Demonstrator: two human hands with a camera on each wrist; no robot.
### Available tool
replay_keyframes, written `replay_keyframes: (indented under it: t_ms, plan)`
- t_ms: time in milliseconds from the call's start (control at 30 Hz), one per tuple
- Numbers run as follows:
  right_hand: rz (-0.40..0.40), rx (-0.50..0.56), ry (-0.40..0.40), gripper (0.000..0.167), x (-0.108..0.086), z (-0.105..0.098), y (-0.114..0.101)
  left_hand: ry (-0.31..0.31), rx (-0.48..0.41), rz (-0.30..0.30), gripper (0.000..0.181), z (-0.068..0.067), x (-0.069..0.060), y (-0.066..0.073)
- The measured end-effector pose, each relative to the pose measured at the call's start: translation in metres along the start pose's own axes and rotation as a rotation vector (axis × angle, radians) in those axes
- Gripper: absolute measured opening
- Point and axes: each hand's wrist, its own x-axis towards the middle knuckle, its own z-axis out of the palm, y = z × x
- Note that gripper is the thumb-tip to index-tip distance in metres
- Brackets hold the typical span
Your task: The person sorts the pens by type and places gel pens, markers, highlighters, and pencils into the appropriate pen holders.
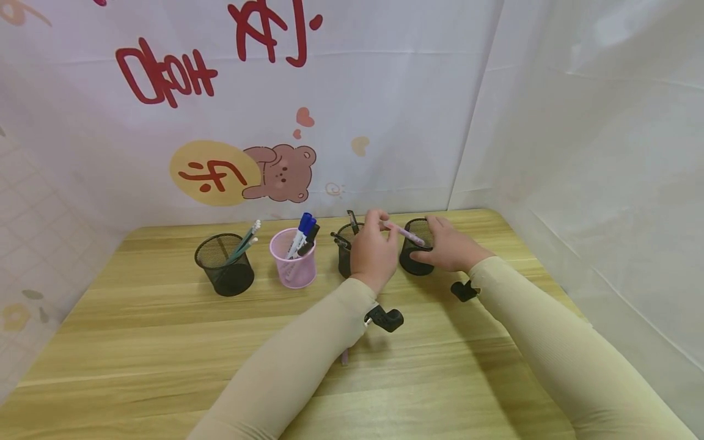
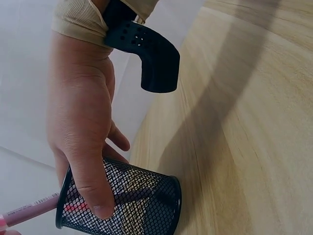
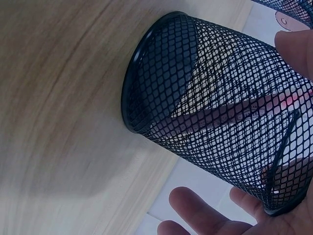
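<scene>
My left hand (image 1: 375, 250) pinches a pink pen (image 1: 408, 234), which slants into the mouth of a black mesh pen cup (image 1: 416, 261). The cup stands on the table, and my right hand (image 1: 452, 245) holds it from the right, with its thumb (image 2: 93, 188) along the mesh. In the right wrist view, a long pink pen shape (image 3: 220, 115) shows through the mesh, reaching close to the base. Whether this is the held pen or another, I cannot tell. Behind my left hand stands another black mesh cup (image 1: 344, 261) with black pens, partly covered.
To the left stand a pink mesh cup (image 1: 297, 273) with blue and black markers and a black mesh cup (image 1: 233, 281) with green pens. A pink stick-like piece (image 1: 344, 357) lies on the wooden table (image 1: 137, 342) beneath the left forearm. A white printed curtain (image 1: 385, 91) hangs behind.
</scene>
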Motion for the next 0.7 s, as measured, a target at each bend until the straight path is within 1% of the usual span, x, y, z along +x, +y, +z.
replay_keyframes:
  t_ms: [167, 400, 533, 700]
  plan:
    - [0.001, 0.001, -0.007, 0.113, -0.0003, -0.0009, 0.0, 0.0, 0.02, -0.001, 0.022, 0.0004, -0.0006, 0.001]
    - [-0.006, 0.007, 0.005, 0.113, -0.0005, -0.0013, 0.0001, -0.065, 0.033, -0.023, 0.021, 0.0006, -0.004, 0.0036]
    - [-0.017, 0.011, 0.018, 0.112, -0.0005, -0.0007, 0.0001, -0.081, 0.032, -0.019, 0.022, 0.0005, -0.0058, 0.0058]
    - [-0.026, 0.01, 0.016, 0.109, -0.0006, -0.0001, -0.0002, -0.097, 0.035, -0.014, 0.027, -0.0009, -0.0078, 0.0076]
